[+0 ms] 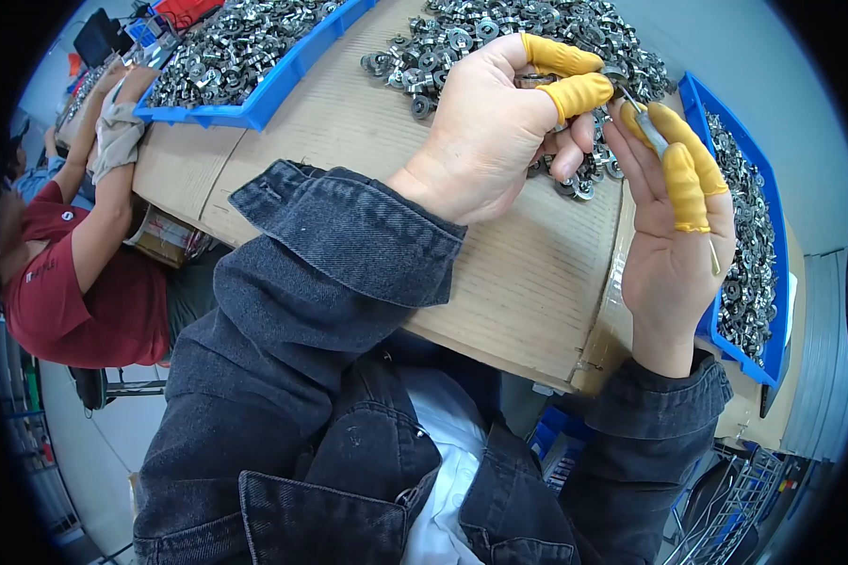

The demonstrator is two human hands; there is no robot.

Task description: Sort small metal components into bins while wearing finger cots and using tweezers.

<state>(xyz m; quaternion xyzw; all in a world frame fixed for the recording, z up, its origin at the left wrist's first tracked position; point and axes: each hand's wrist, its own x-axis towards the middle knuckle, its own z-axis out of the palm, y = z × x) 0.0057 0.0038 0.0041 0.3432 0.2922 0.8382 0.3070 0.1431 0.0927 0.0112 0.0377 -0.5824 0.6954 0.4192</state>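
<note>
Both my hands are raised above the cardboard-covered table, with yellow finger covers on the thumb and a finger. My left hand point(499, 122) is closed, pinching a small round metal part point(614, 72) between its covered fingertips. A slim pick-like tool point(652, 132) is gripped in my right hand point(674, 226), which is closed round its grey body. The thin metal tip points at the part in my left hand; I cannot tell whether they touch. Under and beyond my hands lies a loose heap of similar metal parts point(462, 38), partly hidden by my left hand.
Blue bins full of metal parts stand at the far left point(254, 115) and along the right point(780, 282). Cardboard point(518, 282) covers the tabletop. A co-worker in a dark red shirt point(104, 311) sits at the left. A wire basket point(744, 508) is below the table at right.
</note>
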